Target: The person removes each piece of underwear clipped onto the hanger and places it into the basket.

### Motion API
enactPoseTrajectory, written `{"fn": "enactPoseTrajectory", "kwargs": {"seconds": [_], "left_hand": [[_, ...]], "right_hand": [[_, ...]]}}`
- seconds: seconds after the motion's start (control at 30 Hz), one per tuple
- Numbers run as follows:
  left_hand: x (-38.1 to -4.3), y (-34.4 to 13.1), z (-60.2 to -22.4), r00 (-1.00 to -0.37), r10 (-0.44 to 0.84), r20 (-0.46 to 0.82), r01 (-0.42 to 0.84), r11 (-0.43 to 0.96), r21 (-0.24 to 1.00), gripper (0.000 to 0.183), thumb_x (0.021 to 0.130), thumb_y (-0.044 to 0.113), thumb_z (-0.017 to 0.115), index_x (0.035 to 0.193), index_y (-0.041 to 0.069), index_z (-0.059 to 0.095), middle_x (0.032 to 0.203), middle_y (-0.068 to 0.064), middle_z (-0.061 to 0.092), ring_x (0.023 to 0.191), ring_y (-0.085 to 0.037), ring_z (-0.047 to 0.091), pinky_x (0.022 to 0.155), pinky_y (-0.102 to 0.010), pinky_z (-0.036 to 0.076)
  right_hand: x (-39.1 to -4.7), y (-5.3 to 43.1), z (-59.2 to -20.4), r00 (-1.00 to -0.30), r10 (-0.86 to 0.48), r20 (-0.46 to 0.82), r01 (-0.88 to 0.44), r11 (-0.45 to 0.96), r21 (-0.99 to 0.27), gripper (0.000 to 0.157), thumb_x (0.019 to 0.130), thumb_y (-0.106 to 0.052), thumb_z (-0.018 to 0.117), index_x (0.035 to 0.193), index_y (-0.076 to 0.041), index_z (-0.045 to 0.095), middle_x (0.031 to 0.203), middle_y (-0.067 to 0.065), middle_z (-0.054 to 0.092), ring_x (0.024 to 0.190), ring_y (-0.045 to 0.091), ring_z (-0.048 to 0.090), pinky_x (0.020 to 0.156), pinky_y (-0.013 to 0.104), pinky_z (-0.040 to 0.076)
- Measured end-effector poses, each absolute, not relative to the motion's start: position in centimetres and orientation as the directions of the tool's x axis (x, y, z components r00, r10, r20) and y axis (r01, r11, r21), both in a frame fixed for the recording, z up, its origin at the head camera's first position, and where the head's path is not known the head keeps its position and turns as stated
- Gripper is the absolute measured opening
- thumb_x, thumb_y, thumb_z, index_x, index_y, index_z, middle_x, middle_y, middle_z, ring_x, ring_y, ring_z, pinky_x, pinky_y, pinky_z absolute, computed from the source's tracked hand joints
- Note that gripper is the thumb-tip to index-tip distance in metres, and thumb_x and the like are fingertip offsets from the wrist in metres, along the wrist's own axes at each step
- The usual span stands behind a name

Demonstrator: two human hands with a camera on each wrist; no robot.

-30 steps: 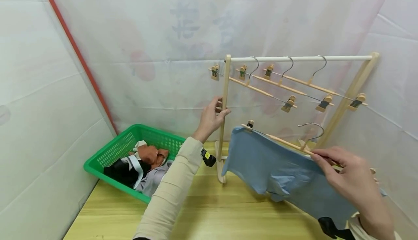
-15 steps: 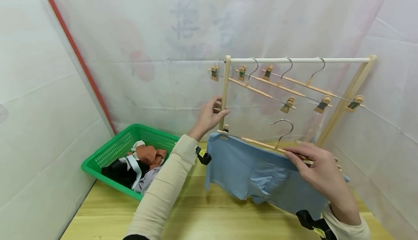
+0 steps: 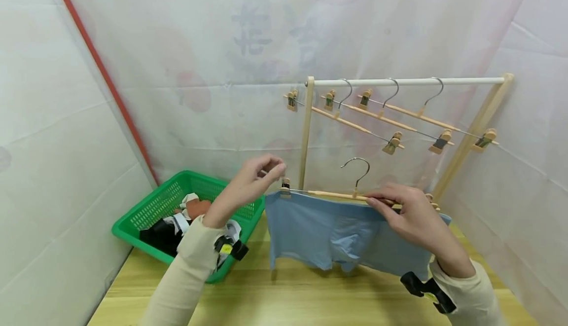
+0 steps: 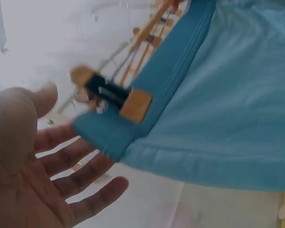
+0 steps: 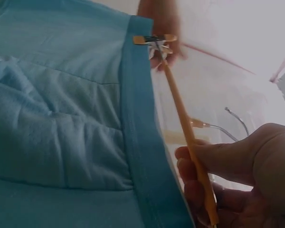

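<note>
Blue boxer briefs (image 3: 310, 230) hang by their waistband from a wooden clip hanger (image 3: 330, 195) in front of the rack. My right hand (image 3: 410, 217) pinches the hanger's bar just right of its metal hook (image 3: 356, 168); the right wrist view shows thumb and fingers round the bar (image 5: 183, 116). Beside the left end of the waistband is my left hand (image 3: 253, 180), its fingers spread and relaxed. In the left wrist view those fingers (image 4: 78, 166) lie right by the waistband corner, close to the wooden clip (image 4: 135, 105), holding nothing.
A small rack with a white rail (image 3: 408, 81) and wooden posts (image 3: 306, 133) stands behind. Several bare clip hangers (image 3: 381, 115) hang on it. On the table (image 3: 275, 296) at left is a green basket (image 3: 133, 212) with crumpled clothes (image 3: 161, 235).
My right hand has carried the hanger and briefs leftward, and they now face more squarely forward. My left hand has left the rack's post, moving left and down to the waistband's left end.
</note>
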State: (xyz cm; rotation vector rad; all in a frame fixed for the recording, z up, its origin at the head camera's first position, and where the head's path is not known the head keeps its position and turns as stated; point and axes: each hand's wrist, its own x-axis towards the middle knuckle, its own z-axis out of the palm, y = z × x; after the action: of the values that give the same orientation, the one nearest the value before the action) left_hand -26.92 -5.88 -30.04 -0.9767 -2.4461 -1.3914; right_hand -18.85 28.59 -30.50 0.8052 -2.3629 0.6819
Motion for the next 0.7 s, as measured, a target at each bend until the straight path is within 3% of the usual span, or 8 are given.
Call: {"fn": "enactPoseTrajectory", "kwargs": {"seconds": [0.17,0.37,0.7], "left_hand": [[-24.2,-6.8,-30.6,-0.729,0.509,0.458,0.669,0.389,0.633,0.025,0.102,0.028,0.063,0.123,0.014,0.067,0.107,-0.001,0.073,0.094,-0.012,0.067,0.089,-0.037,0.057],[-23.1,-7.3,-31.1,-0.743,0.428,0.515,0.669,0.437,0.602,0.027,0.099,0.028,0.067,0.123,0.017,0.065,0.104,0.002,0.070,0.094,-0.011,0.065,0.089,-0.041,0.058],[-22.3,-8.4,-31.7,-0.742,0.372,0.558,0.670,0.434,0.603,0.019,0.099,0.027,0.067,0.116,0.020,0.064,0.094,0.007,0.069,0.088,-0.007,0.065,0.083,-0.031,0.056]], "right_hand": [[-19.3,28.2,-30.0,-0.665,-0.412,0.623,-0.679,0.680,-0.276,0.021,0.089,-0.001,0.074,0.101,-0.018,0.079,0.084,-0.008,0.070,0.069,-0.004,0.055,0.060,0.013,0.044],[-19.9,27.6,-29.4,-0.668,-0.444,0.597,-0.687,0.676,-0.266,0.016,0.093,-0.007,0.072,0.102,-0.019,0.079,0.087,-0.006,0.073,0.072,-0.004,0.058,0.063,0.015,0.047],[-20.3,26.6,-29.1,-0.663,-0.492,0.564,-0.715,0.640,-0.282,0.017,0.092,-0.003,0.072,0.101,-0.016,0.079,0.088,-0.006,0.073,0.066,-0.003,0.054,0.055,0.019,0.045]]}}
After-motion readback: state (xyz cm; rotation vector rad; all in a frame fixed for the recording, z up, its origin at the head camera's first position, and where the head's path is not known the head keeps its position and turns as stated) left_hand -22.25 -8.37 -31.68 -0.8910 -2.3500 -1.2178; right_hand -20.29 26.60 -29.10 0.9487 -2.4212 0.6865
